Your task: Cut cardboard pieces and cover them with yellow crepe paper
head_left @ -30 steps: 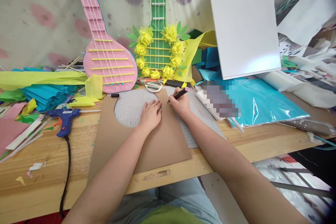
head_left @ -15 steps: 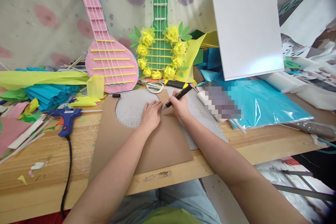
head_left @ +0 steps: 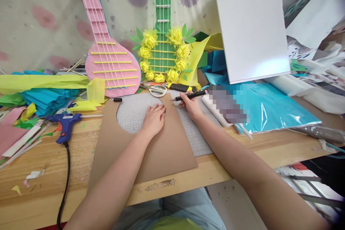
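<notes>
A brown cardboard sheet (head_left: 167,147) with a large rounded cut-out lies over a grey gridded cutting mat (head_left: 132,115). My left hand (head_left: 154,119) rests flat on the cardboard beside the cut-out, fingers stretched forward and nothing held. In my right hand (head_left: 192,105) is a black marker pen (head_left: 192,95), its tip pointing left at the cardboard's right edge. Whether the tip touches cannot be made out. Faint curved lines show on the cardboard near the tip. The black pen cap (head_left: 118,100) sits at the sheet's top left corner.
Scissors (head_left: 157,91) lie behind the cardboard. A blue glue gun (head_left: 64,125) with a black cord is on the left. Pink (head_left: 113,66) and green (head_left: 162,50) paper guitars stand at the back. To the right are a white board (head_left: 254,36) and a blue plastic-wrapped pack (head_left: 275,107).
My right hand has moved slightly right, and the marker has swung from a steep slant to nearly level, its tip now farther up. My left hand stays on the cardboard.
</notes>
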### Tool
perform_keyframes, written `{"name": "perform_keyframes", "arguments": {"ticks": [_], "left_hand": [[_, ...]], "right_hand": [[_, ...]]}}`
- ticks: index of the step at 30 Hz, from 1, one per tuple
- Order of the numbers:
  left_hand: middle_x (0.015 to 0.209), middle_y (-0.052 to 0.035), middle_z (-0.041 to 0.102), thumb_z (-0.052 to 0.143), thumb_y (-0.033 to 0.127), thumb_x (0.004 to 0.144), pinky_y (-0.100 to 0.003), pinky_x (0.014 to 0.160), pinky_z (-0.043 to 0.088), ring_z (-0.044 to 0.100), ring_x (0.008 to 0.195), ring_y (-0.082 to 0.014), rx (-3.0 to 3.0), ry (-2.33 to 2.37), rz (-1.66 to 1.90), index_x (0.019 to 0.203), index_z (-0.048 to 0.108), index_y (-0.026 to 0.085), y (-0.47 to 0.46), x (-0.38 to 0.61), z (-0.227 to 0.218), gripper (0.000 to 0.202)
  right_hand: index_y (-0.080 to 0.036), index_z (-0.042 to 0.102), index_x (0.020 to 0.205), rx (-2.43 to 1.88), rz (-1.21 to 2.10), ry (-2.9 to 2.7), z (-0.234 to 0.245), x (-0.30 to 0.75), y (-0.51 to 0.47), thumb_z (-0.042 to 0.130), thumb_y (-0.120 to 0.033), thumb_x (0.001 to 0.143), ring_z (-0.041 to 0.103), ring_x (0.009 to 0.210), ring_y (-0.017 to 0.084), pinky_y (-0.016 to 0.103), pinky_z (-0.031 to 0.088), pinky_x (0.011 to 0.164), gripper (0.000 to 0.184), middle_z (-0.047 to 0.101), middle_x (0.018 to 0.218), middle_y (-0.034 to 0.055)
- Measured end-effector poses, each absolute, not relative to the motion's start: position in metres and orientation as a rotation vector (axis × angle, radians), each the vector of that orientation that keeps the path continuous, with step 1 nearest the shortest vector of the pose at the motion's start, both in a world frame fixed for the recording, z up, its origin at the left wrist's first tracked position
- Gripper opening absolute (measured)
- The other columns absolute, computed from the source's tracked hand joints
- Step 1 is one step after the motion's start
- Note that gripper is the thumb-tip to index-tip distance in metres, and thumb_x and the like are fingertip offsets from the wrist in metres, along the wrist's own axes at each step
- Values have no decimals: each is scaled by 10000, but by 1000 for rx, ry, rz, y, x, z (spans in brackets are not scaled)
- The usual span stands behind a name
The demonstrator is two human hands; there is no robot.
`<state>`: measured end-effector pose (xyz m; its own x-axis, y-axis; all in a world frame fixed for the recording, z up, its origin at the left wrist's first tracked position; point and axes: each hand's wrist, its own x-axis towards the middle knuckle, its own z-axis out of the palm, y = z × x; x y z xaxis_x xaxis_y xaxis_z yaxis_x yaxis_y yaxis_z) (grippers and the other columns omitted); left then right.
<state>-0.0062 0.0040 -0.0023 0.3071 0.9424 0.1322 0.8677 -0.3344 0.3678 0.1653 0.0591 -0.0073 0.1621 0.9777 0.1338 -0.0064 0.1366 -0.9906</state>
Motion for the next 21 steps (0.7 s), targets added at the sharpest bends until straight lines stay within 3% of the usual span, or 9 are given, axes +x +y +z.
{"name": "perform_keyframes", "arguments": {"ticks": [6,21], "left_hand": [[1360,-21,460,339,166,857,-432,1091,224,359,1287,-194,2358,1633,466,1225,533,196,6,-6,0,417],[1353,-15,468,322,107,826,-442,1089,224,362,1284,-201,2377,1631,448,1245,514,188,7,-6,-3,468]], "right_hand": [[-201,453,725,-1102,841,-1384,-10,158,70,592,-478,690,525,618,107,274,445,635,312,521,655,-36],[-200,468,737,-1179,815,-1509,-14,154,68,559,-446,727,472,598,120,266,385,605,262,517,628,-37]]}}
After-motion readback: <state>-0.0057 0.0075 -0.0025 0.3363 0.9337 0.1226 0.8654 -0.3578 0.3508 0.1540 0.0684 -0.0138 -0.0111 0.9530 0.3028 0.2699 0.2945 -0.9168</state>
